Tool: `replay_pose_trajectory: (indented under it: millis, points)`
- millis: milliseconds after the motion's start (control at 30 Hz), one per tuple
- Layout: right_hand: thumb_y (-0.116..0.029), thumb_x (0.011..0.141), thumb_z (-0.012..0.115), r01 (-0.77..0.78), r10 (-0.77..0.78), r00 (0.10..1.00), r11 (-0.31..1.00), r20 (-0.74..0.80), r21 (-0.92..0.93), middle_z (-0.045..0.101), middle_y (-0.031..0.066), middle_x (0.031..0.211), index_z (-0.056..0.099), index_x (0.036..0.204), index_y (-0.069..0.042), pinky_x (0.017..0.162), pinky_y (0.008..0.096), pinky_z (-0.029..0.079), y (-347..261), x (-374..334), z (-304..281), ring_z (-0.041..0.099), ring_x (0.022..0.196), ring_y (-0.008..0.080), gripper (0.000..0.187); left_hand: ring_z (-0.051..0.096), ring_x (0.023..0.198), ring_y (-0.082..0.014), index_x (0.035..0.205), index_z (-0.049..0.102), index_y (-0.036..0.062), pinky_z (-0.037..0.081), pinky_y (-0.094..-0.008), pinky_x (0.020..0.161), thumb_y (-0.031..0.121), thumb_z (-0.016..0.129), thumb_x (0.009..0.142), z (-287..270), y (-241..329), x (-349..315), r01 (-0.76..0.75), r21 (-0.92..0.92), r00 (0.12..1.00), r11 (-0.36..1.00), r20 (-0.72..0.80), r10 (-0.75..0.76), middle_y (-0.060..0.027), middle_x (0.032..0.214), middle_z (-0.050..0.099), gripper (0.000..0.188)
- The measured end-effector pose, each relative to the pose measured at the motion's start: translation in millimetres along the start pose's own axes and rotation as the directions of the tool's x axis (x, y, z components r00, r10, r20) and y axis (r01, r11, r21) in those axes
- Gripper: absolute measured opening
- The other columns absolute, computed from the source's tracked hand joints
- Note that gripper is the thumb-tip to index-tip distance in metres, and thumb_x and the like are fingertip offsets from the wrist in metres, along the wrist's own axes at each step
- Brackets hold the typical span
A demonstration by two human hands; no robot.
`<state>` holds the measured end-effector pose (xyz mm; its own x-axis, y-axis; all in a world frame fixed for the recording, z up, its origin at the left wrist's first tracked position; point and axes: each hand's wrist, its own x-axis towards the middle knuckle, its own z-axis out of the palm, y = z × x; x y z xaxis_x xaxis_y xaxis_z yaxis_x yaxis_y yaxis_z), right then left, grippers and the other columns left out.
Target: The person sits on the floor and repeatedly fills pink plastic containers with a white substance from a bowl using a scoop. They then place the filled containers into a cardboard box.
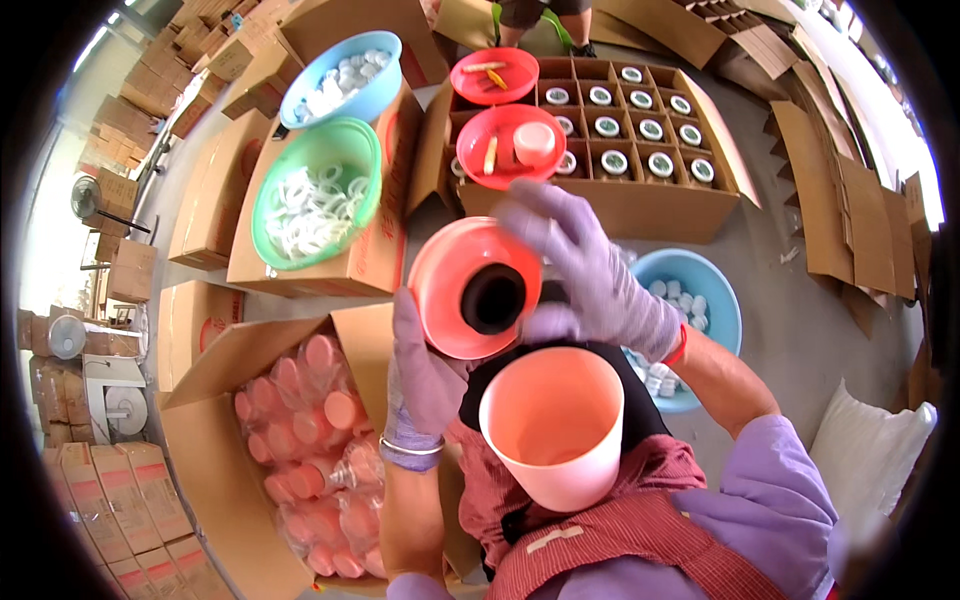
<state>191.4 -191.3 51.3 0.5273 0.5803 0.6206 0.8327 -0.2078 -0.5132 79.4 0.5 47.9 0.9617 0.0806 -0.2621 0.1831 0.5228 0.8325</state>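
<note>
1. Apparently, the step is handling the pink vessel [435, 300], centre of the frame; the left hand [422, 380] grips its side.
2. The right hand [600, 270], fingers spread and blurred, is at its rim; contact unclear.
3. Next likely calls for a steady left hold.

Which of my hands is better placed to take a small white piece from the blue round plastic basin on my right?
Your right hand, probably: it is open and nearer that blue basin. Your left hand, at the left rim of the nearest red round plastic bowl, would have to reach across.
</note>
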Motion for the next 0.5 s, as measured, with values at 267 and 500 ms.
replay_pose_trajectory:
  millis: [267, 500]
  points:
    - [-0.017, 0.095, 0.059, -0.353, 0.352, 0.93, 0.771, 0.107, 0.53, 0.057, 0.0161, 0.116, 0.048, 0.137, -0.004, 0.09, 0.0377, 0.05, 8.8, 7.4, 47.4, 0.06, 0.105, 0.0273, 0.045, 0.052, 0.125, -0.0356, 0.137, 0.048, -0.0031, 0.043, -0.0435, 0.1, 0.044, 0.053, 0.099, 8.7, -29.4, 19.6, -0.313, 0.497, 0.919, 0.809, -0.056, 0.39, -0.0228, 0.141, 0.048, 0.06]
    - [-0.03, 0.098, 0.053, -0.613, 0.585, 0.788, 0.713, 0.193, 0.341, 0.068, 0.0147, 0.114, 0.055, 0.129, -0.006, 0.09, 0.0354, 0.052, 142.4, -20.5, 37.7, 0.066, 0.103, 0.0215, 0.039, 0.038, 0.131, -0.0452, 0.133, 0.061, 0.0205, 0.03, -0.0583, 0.109, 0.024, 0.064, 0.09, -28.3, -35.4, 74.0, -0.461, 0.85, 0.722, -0.255, 0.526, 0.449, -0.0171, 0.144, 0.044, 0.043]
